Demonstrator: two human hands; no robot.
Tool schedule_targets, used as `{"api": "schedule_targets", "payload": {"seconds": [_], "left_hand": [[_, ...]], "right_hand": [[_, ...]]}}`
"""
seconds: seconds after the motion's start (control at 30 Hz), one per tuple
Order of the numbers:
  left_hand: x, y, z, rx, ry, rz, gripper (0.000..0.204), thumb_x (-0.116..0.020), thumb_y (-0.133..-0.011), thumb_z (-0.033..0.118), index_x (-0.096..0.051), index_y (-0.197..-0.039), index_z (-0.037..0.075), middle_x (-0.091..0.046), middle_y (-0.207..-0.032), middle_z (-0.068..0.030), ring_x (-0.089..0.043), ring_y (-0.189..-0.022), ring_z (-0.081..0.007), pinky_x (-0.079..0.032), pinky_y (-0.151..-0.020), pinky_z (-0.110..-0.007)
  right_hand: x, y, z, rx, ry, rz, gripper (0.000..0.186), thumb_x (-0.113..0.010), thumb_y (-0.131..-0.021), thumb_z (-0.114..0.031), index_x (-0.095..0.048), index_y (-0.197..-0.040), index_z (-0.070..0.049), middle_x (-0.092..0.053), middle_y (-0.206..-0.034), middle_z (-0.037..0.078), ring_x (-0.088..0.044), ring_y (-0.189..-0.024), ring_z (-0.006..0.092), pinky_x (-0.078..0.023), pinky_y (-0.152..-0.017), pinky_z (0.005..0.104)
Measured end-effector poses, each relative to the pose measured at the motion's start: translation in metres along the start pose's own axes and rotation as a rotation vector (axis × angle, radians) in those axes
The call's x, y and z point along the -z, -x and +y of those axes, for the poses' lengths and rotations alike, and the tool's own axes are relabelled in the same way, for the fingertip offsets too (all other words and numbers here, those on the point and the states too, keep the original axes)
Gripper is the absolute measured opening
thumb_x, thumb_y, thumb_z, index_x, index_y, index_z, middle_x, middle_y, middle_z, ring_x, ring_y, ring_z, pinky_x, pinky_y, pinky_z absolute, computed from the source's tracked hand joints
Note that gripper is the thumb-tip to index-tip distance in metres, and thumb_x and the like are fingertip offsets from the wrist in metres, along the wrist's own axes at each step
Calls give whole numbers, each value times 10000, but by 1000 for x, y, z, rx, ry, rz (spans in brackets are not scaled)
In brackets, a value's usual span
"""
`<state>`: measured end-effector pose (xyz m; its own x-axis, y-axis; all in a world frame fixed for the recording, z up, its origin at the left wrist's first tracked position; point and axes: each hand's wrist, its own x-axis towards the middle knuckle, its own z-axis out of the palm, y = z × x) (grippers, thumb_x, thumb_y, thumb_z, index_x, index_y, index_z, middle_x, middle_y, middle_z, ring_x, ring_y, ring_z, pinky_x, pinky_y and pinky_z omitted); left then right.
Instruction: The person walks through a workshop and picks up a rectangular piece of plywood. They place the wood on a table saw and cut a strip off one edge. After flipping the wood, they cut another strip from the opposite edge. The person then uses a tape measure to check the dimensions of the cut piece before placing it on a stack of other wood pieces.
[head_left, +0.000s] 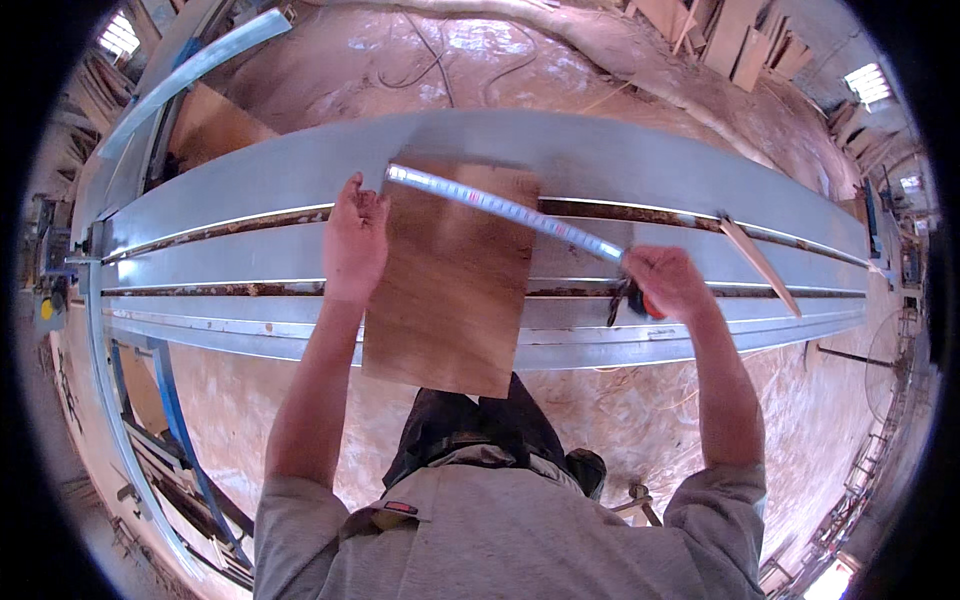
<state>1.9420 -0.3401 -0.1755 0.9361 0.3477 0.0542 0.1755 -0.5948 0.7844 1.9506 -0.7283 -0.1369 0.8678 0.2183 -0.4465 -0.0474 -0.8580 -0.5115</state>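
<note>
A rectangular brown wooden board (450, 290) lies on the grey metal machine table (240, 180), its near end overhanging the front edge. My right hand (668, 280) is closed around a tape measure (652, 306) with a dark and orange case. Its pale blade (510, 208) runs out leftward, slanting across the far part of the board to its far left corner. My left hand (357, 245) is beside the board's left edge, close to the blade's end but apart from it. Its fingers are loosely bent and apart, with nothing visible in them.
A thin wooden strip (760, 265) lies slantwise on the table at the right. Two long slots run across the tabletop. A metal rail (195, 75) stands at the far left. Wooden offcuts (740, 40) lean at the back right, and a cable (440, 65) trails over the dusty floor.
</note>
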Motion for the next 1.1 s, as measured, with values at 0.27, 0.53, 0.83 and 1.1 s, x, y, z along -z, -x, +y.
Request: {"api": "schedule_targets", "payload": {"seconds": [0.27,0.53,0.83,1.1], "left_hand": [[-33,25,0,-309,-387,58,469,-627,-839,116,-512,-1262,-50,-521,-1288,-221,-465,-1207,-390,-379,-1038,-454],[-42,30,1,-356,-515,56,458,-587,-862,133,-502,-1262,-73,-477,-1334,-239,-426,-1252,-406,-350,-1067,-477],[-45,32,9,-336,-617,17,444,-533,-898,149,-486,-1275,-81,-431,-1374,-242,-395,-1269,-416,-317,-1087,-489],[-48,31,8,-354,-660,19,441,-533,-900,150,-485,-1274,-79,-435,-1365,-240,-401,-1258,-418,-328,-1079,-483]], "right_hand": [[17,-76,-14,42,141,61,302,-525,-938,-334,-659,-883,-70,-639,-740,159,-620,-684,342,-485,-660,440],[15,-90,-16,145,287,92,284,-504,-942,-323,-663,-907,-90,-663,-840,148,-639,-798,362,-502,-717,457],[13,-83,-17,168,432,299,281,-494,-952,-343,-671,-916,-128,-662,-874,107,-639,-869,336,-517,-737,462],[9,-83,-20,143,472,353,260,-507,-952,-323,-673,-915,-127,-658,-917,93,-644,-914,307,-534,-763,445]]}}
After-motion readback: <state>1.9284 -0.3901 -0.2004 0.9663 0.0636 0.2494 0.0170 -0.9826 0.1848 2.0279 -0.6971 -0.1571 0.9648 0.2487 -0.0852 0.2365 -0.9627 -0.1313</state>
